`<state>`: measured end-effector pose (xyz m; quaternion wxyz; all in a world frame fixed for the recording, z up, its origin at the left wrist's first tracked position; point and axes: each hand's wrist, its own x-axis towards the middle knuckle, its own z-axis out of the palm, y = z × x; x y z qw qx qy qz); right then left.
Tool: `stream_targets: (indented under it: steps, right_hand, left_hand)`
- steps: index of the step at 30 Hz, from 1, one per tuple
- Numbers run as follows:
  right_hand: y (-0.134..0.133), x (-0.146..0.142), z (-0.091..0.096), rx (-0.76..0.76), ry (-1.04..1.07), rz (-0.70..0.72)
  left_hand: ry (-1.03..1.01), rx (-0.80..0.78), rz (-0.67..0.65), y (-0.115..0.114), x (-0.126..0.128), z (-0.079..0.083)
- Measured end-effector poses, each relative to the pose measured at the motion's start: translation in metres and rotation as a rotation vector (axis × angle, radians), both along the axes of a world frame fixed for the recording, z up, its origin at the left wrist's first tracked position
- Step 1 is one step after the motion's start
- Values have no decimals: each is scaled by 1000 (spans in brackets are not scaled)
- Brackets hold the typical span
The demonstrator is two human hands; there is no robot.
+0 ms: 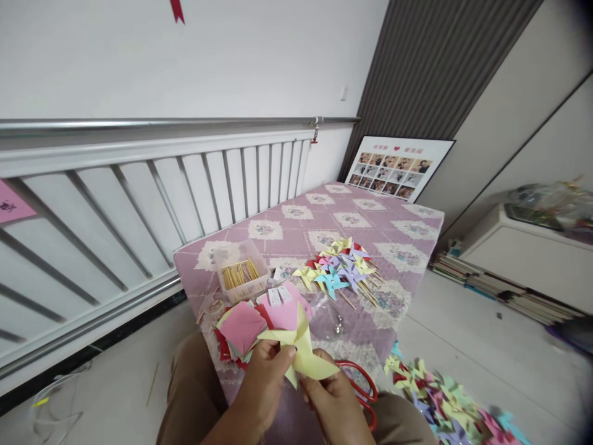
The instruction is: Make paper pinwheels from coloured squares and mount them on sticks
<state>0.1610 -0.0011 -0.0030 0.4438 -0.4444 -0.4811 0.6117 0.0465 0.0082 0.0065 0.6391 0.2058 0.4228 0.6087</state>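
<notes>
A pale yellow paper pinwheel (304,349) is between my two hands above the table's near edge. My left hand (262,386) pinches it from the left, with the thumb near its middle. My right hand (336,402) grips its lower right side; whether a stick is also in that hand I cannot make out. Red-handled scissors (368,386) lie close by on the right, partly covered by the right hand. Left of the pinwheel is a stack of coloured paper squares (241,327), beside a pink sheet (285,314) bearing small white labels.
A clear plastic box (245,290) holds short gold-coloured sticks. Several pinwheels on sticks (340,272) lie heaped on the purple tablecloth (327,216). More pinwheels (449,402) are piled at lower right. A white radiator (162,191) runs along the left wall; a photo board (398,167) leans behind the table.
</notes>
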Motion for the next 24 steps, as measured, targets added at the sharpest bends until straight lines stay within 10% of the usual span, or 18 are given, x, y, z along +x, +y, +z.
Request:
stream_targets:
  steps: [24]
  right_hand:
    - [1, -5, -21, 27, 130, -29]
  left_hand:
    - [128, 22, -57, 5, -6, -35]
